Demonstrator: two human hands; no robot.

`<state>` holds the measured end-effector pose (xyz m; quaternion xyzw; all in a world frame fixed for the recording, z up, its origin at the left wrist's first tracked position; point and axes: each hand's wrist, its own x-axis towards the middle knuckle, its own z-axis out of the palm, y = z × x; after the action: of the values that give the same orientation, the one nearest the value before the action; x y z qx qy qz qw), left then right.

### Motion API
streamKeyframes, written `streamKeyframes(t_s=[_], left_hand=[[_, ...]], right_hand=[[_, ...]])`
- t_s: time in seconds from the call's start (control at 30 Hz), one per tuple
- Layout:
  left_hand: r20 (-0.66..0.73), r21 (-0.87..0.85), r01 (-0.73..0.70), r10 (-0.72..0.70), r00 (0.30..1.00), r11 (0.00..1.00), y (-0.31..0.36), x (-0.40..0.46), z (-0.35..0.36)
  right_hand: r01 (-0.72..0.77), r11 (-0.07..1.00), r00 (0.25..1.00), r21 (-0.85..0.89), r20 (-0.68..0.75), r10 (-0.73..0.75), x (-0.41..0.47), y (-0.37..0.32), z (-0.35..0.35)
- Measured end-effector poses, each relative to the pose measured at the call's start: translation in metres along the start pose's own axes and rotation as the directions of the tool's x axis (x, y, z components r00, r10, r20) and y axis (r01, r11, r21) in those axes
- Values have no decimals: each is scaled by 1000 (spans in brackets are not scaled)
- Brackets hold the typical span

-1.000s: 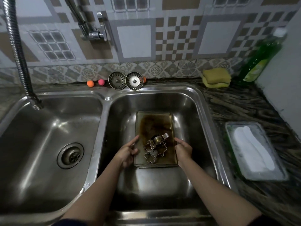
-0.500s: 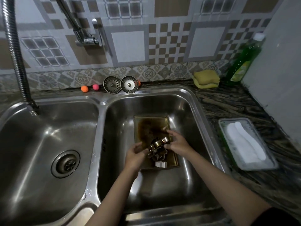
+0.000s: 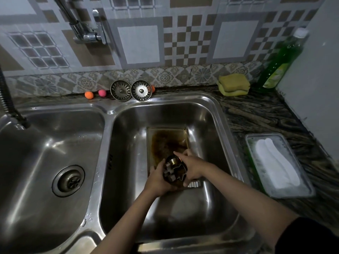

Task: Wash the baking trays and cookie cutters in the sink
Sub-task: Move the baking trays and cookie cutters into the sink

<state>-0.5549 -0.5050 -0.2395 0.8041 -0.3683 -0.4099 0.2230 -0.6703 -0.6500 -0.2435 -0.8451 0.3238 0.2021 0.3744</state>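
In the right basin of the double sink [image 3: 218, 114], a stained baking tray [image 3: 166, 142] lies flat on the basin floor, its long side running from the far wall toward the near wall. Its surface is dark brown with baked-on residue. Whether more trays lie beneath it cannot be told.

Both hands meet over the near end of the tray. The left hand [image 3: 159, 178] is cupped palm-up under a cluster of metal cookie cutters [image 3: 174, 169], fingers curled around them. The right hand [image 3: 192, 166] presses against the same cluster from the right side, with its index finger stretched toward the far wall, so the cutters are gathered between the 2 hands. 1 more cutter [image 3: 194, 184], pale and scalloped, lies on the basin floor just beside the tray's near right corner, below the right hand.

The left basin holds only its drain [image 3: 68, 181]. On the counter's far edge, behind the sink, 2 strainer baskets [image 3: 131, 90] lean against the tiled wall, with an orange ball [image 3: 89, 94] and a pink ball [image 3: 102, 92] to their left. In the far right corner sit a yellow sponge [image 3: 233, 84] and a green bottle of dish soap [image 3: 280, 61]. A clear plastic container [image 3: 278, 164] with white contents rests on the counter to the right of the sink.
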Motion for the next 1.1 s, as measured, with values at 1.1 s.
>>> streamKeyframes(t_s=[1.1], left_hand=[[326,229,-271,189,926,935,-25,-55,-16]], right_hand=[[-103,909,992,405,106,65,-95,-23,48]])
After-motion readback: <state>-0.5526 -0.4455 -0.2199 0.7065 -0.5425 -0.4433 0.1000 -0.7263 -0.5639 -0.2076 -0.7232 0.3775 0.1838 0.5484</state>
